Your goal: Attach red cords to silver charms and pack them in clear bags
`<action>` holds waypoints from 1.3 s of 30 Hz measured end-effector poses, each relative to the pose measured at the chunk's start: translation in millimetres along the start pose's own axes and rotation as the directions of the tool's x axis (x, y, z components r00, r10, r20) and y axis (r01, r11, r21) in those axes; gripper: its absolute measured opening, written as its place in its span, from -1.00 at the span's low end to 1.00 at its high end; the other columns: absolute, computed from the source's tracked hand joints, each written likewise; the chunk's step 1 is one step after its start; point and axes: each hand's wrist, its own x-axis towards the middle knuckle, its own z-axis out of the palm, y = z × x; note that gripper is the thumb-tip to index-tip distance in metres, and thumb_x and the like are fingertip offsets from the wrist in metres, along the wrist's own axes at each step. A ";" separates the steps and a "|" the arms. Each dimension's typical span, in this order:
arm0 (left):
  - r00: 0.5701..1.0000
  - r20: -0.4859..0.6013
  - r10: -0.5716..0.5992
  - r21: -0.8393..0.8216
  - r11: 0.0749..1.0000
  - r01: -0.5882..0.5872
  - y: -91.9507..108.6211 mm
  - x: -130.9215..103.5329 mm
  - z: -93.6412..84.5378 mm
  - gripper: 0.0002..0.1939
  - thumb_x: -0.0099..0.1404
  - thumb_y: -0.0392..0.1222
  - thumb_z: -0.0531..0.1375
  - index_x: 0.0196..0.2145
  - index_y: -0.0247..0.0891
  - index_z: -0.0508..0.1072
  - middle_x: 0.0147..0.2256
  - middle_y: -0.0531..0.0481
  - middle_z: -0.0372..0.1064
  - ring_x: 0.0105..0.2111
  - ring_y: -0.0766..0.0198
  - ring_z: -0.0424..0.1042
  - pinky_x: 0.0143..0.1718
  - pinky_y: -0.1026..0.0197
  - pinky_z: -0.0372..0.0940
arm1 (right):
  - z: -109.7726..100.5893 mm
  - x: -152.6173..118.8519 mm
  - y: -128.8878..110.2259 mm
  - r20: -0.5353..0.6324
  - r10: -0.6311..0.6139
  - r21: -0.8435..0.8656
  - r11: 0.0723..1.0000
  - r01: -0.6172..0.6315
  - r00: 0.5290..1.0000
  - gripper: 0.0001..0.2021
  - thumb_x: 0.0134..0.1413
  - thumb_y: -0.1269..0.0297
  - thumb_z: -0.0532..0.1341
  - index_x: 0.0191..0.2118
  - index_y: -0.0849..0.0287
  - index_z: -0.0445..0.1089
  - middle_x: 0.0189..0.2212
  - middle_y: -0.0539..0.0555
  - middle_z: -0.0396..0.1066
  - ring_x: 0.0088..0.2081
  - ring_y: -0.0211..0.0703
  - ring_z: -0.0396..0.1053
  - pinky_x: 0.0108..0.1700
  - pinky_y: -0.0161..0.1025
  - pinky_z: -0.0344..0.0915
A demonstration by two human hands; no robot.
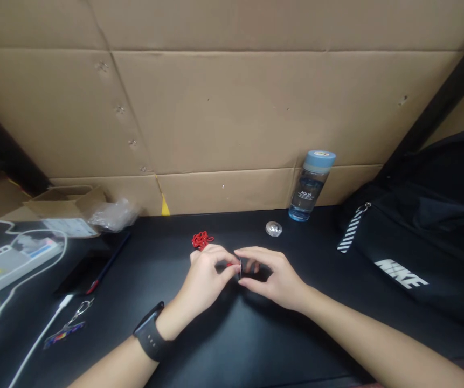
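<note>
Above the middle of the black table, my two hands meet at a thin, shiny disc (240, 268) seen nearly edge-on. My right hand (274, 274) grips it by the rim, thumb below and index finger above. Close against its face, my left hand (211, 271) is closed in a pinch, with a bit of red between thumb and fingers; what that red piece is I cannot make out. Just beyond my left hand lies a red knotted cord (202, 239), partly hidden by the knuckles. A small, clear domed round piece (273, 229) rests farther back on the right.
A water bottle (311, 186) with a blue lid stands by the cardboard wall (223, 108). At right sits a black bag (429, 231). Leftward are an open cardboard box (68, 202), crumpled plastic (114, 214), a power strip (17, 264), a phone (82, 272), a white cable (40, 339) and a keychain (65, 334).
</note>
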 end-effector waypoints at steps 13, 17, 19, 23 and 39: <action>0.991 0.057 -0.124 -0.335 0.932 0.136 -1.8 2.5 2.5 -0.75 0.43 0.02 0.20 -0.22 -0.21 0.50 -0.20 -0.04 0.54 -0.13 0.13 0.51 -0.05 0.12 0.33 | -7.7 2.5 -3.3 -0.057 0.008 -0.102 0.995 -0.014 0.998 -0.45 0.03 0.34 0.43 0.17 0.04 0.40 -0.20 0.05 0.55 -0.32 -0.18 0.48 -0.21 -0.21 0.48; 0.983 0.077 -0.164 -0.479 0.859 0.181 -1.8 1.9 3.7 -0.64 0.29 0.02 0.34 -0.09 -0.21 0.37 -0.09 -0.12 0.54 0.00 0.08 0.51 0.11 0.04 0.31 | -7.2 2.0 -4.8 -0.063 0.010 -0.099 0.995 -0.016 0.998 -0.44 0.02 0.36 0.40 0.17 0.05 0.36 -0.20 0.04 0.54 -0.29 -0.18 0.47 -0.21 -0.22 0.46; 0.977 0.117 -0.176 -0.490 0.846 0.211 -2.0 0.4 4.3 -0.50 0.24 0.00 0.39 0.01 -0.19 0.32 -0.05 -0.14 0.54 0.03 0.06 0.51 0.16 -0.01 0.29 | -6.3 1.8 -4.4 -0.051 -0.021 -0.101 0.995 0.015 0.999 -0.46 0.03 0.36 0.38 0.17 0.04 0.36 -0.13 0.06 0.54 -0.27 -0.18 0.47 -0.21 -0.22 0.45; 0.986 0.106 -0.129 -0.443 0.881 0.163 -3.1 -2.4 5.1 -0.38 0.20 -0.07 0.43 0.12 -0.16 0.25 -0.06 -0.13 0.53 0.05 0.05 0.51 0.21 -0.09 0.28 | -5.0 1.5 -2.5 -0.024 -0.060 -0.098 0.994 0.057 0.998 -0.49 0.07 0.37 0.36 0.16 0.01 0.36 0.02 0.11 0.51 -0.20 -0.14 0.48 -0.18 -0.20 0.46; 0.987 -0.013 0.162 -0.479 0.865 -0.148 0.7 -6.8 4.7 -0.61 0.28 -0.37 0.29 0.05 -0.11 0.53 0.16 -0.14 0.32 0.12 0.07 0.45 0.05 0.05 0.53 | -3.9 6.7 -0.3 0.002 0.254 0.294 0.924 -0.243 0.967 -0.84 0.24 0.16 0.32 -0.21 0.13 0.54 -0.15 0.11 0.42 -0.18 -0.14 0.43 -0.15 -0.19 0.44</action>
